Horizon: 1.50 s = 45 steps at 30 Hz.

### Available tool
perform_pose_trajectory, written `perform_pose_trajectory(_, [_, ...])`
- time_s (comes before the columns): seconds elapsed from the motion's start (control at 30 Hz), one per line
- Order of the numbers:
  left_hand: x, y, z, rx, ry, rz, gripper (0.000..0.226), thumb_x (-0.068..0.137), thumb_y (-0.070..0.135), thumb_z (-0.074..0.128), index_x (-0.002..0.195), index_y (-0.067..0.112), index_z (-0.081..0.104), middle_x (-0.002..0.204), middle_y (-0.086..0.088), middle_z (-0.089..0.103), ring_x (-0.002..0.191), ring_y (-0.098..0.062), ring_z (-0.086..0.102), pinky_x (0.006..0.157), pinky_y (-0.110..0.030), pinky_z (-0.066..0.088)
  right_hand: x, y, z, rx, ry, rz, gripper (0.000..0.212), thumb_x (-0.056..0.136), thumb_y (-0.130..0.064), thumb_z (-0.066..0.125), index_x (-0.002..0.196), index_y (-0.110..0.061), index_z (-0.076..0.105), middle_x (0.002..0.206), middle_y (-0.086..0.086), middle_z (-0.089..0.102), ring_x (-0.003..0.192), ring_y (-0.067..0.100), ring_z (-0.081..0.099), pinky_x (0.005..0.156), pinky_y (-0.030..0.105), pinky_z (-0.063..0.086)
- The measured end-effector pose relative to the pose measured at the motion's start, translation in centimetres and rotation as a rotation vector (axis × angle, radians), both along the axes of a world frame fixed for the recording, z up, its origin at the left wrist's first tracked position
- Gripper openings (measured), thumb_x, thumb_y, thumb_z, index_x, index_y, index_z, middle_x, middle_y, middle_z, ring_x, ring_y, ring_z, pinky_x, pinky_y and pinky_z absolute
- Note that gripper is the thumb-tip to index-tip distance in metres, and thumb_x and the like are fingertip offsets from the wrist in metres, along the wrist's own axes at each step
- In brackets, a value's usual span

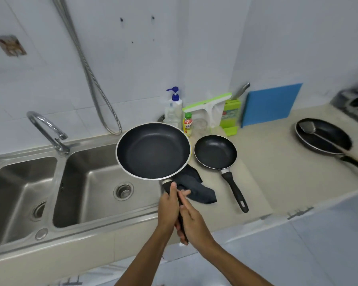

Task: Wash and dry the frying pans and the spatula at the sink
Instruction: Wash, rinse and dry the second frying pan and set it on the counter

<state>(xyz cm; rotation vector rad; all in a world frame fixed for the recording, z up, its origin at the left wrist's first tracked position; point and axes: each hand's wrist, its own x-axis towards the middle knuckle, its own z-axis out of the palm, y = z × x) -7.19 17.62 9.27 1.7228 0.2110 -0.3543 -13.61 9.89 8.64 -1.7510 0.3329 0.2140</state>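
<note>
Both hands are on one handle. The left hand is wrapped round the handle of the big frying pan, close to the bowl. The right hand lies against the handle lower down with its fingers stretched forward, and I cannot tell if it truly grips. The pan hangs level over the right basin of the sink and the counter's edge. A dark cloth lies on the counter at its 5 o'clock.

No water runs from the tap, and I see no suds. The held pan looks clean, so I judge it washed and at the drying stage, or not begun at all; the sheen alone won't settle it. The small pan, at 3 o'clock from the big one, rests on the counter. Farther out at 3 o'clock sits the third pan with the spatula lying in it, likely still waiting.

Count: three pans, one spatula, one cloth, two basins, one tap, two bottles at 12 o'clock.
</note>
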Motion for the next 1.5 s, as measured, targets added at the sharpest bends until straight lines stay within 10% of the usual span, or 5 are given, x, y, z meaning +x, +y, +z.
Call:
perform_pose_trajectory(0.4, [-4.5, -25.7, 3.5, -0.053, -0.067, -0.148, 0.061, 0.110, 0.045, 0.032, 0.096, 0.015, 0.084, 0.075, 0.009, 0.078, 0.069, -0.005, 0.069, 0.079, -0.028, 0.054, -5.0, -25.1, 4.2, -0.026, -0.066, -0.122, 0.039, 0.109, -0.045, 0.028, 0.143, -0.061, 0.036, 0.062, 0.007, 0.051, 0.052, 0.020, 0.052, 0.044, 0.029, 0.046])
perform_pose_trajectory(0.63, [-5.5, -36.7, 0.7, -0.082, -0.045, -0.244, 0.045, 0.103, 0.057, 0.039, 0.106, 0.017, 0.060, 0.088, -0.005, 0.080, 0.083, -0.020, 0.078, 0.089, -0.049, 0.060, -8.0, -34.5, 2.0, -0.234, -0.131, -0.273, 0.046, 0.109, -0.040, 0.030, 0.155, -0.040, 0.033, 0.128, -0.007, 0.064, 0.096, 0.004, 0.068, 0.083, 0.017, 0.057])
perform_pose_trajectory(1.03, [-2.4, -48.4, -6.8, -0.023, -0.073, -0.368, 0.063, 0.095, 0.070, 0.032, 0.152, 0.047, 0.017, 0.093, -0.007, 0.072, 0.086, -0.024, 0.076, 0.085, -0.054, 0.060, -5.4, -45.5, -2.7, -0.137, -0.016, -0.351, 0.048, 0.106, -0.042, 0.030, 0.153, -0.040, 0.031, 0.083, -0.013, 0.065, 0.058, -0.003, 0.058, 0.055, 0.011, 0.045])
perform_pose_trajectory(1.2, [-1.0, -51.3, -10.5, -0.035, 0.007, -0.339, 0.058, 0.103, 0.061, 0.034, 0.155, 0.048, 0.013, 0.094, 0.004, 0.071, 0.088, -0.024, 0.077, 0.083, -0.052, 0.062, -3.5, -48.8, -7.4, -0.088, 0.073, -0.338, 0.047, 0.097, -0.057, 0.031, 0.144, -0.056, 0.029, 0.091, 0.012, 0.073, 0.071, 0.028, 0.070, 0.065, 0.045, 0.060])
perform_pose_trajectory(1.5, [0.8, -52.5, -13.8, 0.047, 0.069, -0.304, 0.055, 0.105, 0.057, 0.032, 0.155, 0.041, 0.016, 0.093, -0.002, 0.074, 0.083, -0.016, 0.076, 0.083, -0.048, 0.062, -1.5, -50.8, -10.7, -0.118, 0.108, -0.248, 0.052, 0.102, -0.056, 0.030, 0.151, -0.040, 0.033, 0.102, 0.003, 0.075, 0.087, 0.017, 0.073, 0.079, 0.036, 0.063])
